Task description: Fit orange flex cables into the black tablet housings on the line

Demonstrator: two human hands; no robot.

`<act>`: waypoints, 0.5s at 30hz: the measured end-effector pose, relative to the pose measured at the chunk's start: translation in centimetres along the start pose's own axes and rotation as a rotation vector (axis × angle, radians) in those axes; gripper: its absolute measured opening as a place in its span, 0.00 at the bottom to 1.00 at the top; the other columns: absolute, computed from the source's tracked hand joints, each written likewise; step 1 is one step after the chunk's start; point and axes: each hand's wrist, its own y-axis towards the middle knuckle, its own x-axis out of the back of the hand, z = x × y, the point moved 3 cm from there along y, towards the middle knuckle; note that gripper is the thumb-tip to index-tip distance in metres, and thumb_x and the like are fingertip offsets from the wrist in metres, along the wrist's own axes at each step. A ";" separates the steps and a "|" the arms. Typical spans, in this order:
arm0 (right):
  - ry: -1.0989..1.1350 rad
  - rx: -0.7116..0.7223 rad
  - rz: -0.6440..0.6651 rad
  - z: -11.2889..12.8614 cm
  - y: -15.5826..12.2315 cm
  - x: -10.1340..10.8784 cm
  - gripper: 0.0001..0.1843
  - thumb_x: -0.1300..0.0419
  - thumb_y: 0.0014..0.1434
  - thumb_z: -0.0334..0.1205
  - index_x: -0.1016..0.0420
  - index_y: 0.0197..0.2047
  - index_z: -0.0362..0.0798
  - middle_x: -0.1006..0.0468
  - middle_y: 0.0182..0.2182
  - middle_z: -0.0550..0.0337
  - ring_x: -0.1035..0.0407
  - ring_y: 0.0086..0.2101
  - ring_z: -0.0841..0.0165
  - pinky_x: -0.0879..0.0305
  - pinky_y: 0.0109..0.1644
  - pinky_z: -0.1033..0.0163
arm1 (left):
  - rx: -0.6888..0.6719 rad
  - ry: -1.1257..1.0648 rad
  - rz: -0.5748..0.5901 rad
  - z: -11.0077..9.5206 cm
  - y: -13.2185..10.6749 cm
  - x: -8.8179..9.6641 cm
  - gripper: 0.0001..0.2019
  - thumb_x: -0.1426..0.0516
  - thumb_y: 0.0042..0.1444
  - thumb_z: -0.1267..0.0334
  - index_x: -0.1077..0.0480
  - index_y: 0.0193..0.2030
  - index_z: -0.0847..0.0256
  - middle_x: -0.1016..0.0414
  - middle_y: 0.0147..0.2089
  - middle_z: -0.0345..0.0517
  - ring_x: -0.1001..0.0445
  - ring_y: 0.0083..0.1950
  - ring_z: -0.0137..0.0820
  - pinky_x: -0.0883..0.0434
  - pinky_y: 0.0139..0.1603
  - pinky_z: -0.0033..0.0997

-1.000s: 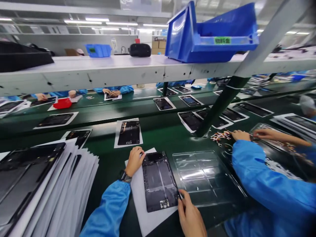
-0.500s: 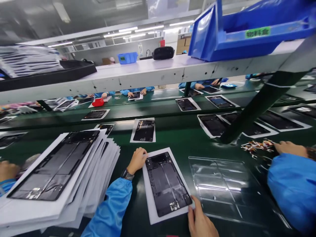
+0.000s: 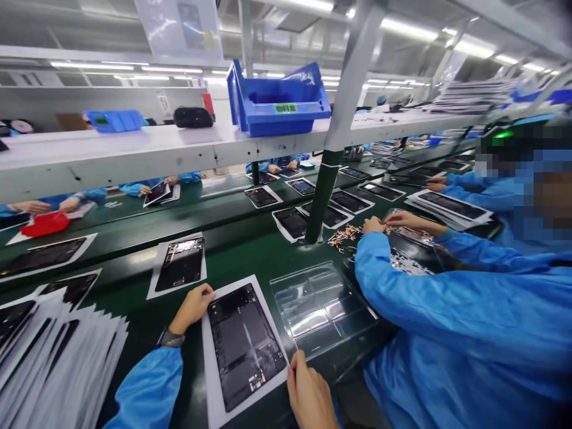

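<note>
A black tablet back housing lies inner side up on a white paper sheet, tilted slightly on the dark green bench in front of me. The fingers of my left hand are closed on the upper left corner of sheet and housing. At the lower right corner, my right hand pinches the edge between thumb and fingers. Just right of the housing sits a clear plastic tray. Another tablet housing on paper lies beyond my left hand.
A tall stack of paper sheets with housings between them stands at left. A co-worker's blue sleeve reaches in from the right, hands at small parts. A post and a shelf with a blue bin stand ahead.
My view has swung to the right, so the co-worker at right now shows and the paper stack slides leftward. Both hands keep their places at the housing's corners.
</note>
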 end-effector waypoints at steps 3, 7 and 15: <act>-0.060 -0.025 -0.016 -0.8 -0.8 -0.8 0.07 0.54 0.66 0.34 0.37 0.38 0.50 0.25 0.20 0.62 0.25 0.23 0.63 0.49 0.25 0.65 | -0.040 -0.043 -0.023 -0.5 0.5 -1.1 0.12 0.47 0.52 0.52 0.31 0.29 0.60 0.26 0.32 0.43 0.27 0.37 0.36 0.32 0.42 0.31; -0.071 -0.059 -0.023 -1.1 -1.0 -1.2 0.09 0.56 0.66 0.34 0.36 0.39 0.51 0.24 0.21 0.63 0.25 0.24 0.65 0.48 0.27 0.65 | -0.052 -0.114 -0.085 0.3 0.8 -2.0 0.14 0.47 0.52 0.51 0.30 0.31 0.60 0.25 0.33 0.44 0.26 0.38 0.36 0.32 0.42 0.31; 0.068 -0.132 0.052 -1.8 -0.8 -0.6 0.08 0.54 0.64 0.41 0.36 0.36 0.52 0.27 0.21 0.65 0.29 0.23 0.67 0.47 0.28 0.66 | -0.070 -0.193 -0.103 1.8 1.0 -2.9 0.11 0.46 0.54 0.55 0.29 0.31 0.60 0.26 0.33 0.44 0.27 0.37 0.35 0.34 0.42 0.32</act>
